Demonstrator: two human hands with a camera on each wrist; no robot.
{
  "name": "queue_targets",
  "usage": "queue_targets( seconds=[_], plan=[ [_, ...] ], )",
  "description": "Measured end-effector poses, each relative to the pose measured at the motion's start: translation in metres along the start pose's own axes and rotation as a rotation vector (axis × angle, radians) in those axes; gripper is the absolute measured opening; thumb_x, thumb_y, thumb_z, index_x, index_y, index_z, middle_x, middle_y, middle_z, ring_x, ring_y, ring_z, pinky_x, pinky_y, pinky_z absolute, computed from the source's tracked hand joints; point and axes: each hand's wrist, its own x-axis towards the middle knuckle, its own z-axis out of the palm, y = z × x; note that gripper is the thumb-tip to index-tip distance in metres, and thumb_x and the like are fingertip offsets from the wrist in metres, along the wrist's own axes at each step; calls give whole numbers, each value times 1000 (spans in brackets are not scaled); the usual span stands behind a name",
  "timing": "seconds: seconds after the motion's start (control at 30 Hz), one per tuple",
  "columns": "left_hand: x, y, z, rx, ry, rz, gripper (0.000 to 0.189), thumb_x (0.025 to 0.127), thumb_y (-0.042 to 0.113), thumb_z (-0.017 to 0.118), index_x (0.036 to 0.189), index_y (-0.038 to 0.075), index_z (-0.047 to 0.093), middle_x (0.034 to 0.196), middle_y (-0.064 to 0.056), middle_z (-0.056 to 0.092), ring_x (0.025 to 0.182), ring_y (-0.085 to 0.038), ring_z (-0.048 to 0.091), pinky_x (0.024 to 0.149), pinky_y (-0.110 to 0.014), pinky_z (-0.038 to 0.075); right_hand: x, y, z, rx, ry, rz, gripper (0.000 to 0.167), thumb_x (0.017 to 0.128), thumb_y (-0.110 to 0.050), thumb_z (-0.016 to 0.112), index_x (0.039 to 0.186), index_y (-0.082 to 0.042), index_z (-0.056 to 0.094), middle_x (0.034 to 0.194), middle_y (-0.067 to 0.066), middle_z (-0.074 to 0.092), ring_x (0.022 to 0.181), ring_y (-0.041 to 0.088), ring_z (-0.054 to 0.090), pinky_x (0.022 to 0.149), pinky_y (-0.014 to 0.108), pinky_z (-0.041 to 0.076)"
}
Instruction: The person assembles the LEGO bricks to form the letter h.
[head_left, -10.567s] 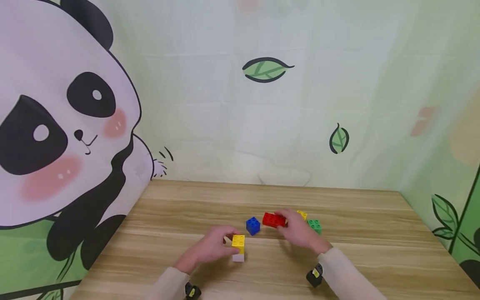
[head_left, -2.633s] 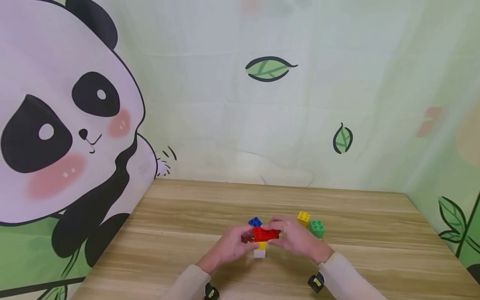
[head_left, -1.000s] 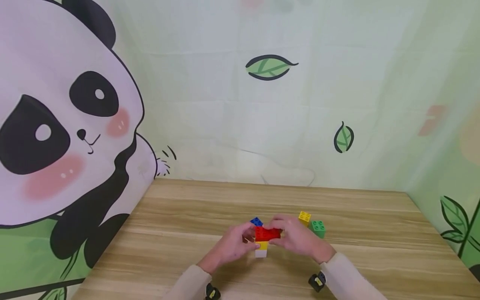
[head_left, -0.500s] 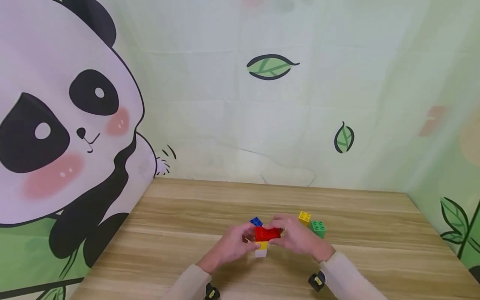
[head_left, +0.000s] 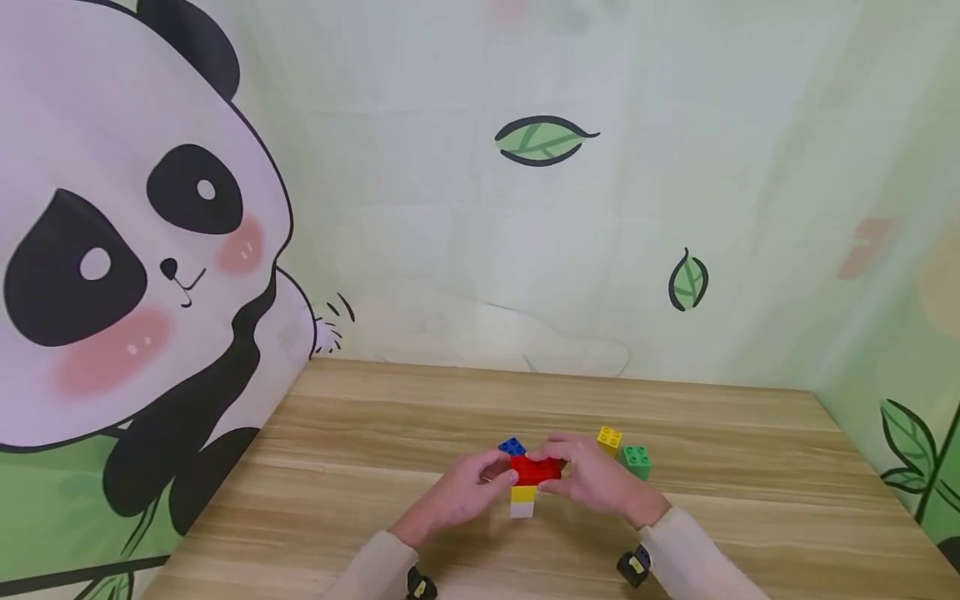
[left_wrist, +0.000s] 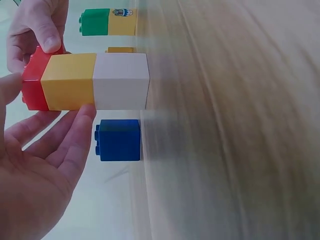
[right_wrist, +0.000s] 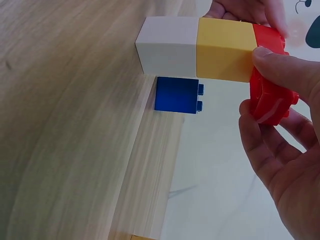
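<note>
A red brick (head_left: 536, 471) lies across the top of a yellow block (right_wrist: 225, 49), its right part jutting past the side. Below the yellow one is a white block (left_wrist: 121, 81), its base on the table. My right hand (head_left: 600, 482) pinches the jutting end of the red brick, thumb in front and fingers behind. From the other side my left hand (head_left: 461, 493) has its thumb at the red brick's front left, with fingers behind the stack near the yellow block. A blue block (left_wrist: 119, 140) stands just behind the stack.
Right of the stack a green block (head_left: 636, 461) sits on a yellow block with a printed picture (left_wrist: 122, 21). Another yellow block (head_left: 609, 439) stands beside it. The wooden table (head_left: 360, 400) meets a printed cloth backdrop (head_left: 420, 250) at its back edge.
Since the first frame, the red brick has come from the table onto the yellow-and-white stack, which has shifted right. In the last half second my left thumb has moved up from the yellow block to the red brick.
</note>
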Motion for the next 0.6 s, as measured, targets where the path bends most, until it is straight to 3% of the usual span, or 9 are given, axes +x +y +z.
queue_targets(
  seconds=[0.3,0.6],
  plan=[
    [-1,5,-2,-50,-23,-80,33,95,36,57,120,14,60,109,4,64,96,-12,59,87,-34,49,-1,2,1,6,-8,18,34,80,-13,77,113,-14,69,102,-9,62,86,6,58,73,16,50],
    [-1,7,-5,-52,-38,-116,33,95,37,57,118,14,60,109,4,63,97,-14,58,87,-36,49,-1,4,3,23,-2,3,35,80,-13,76,115,-14,68,100,-9,60,85,6,58,72,17,51]
  ],
)
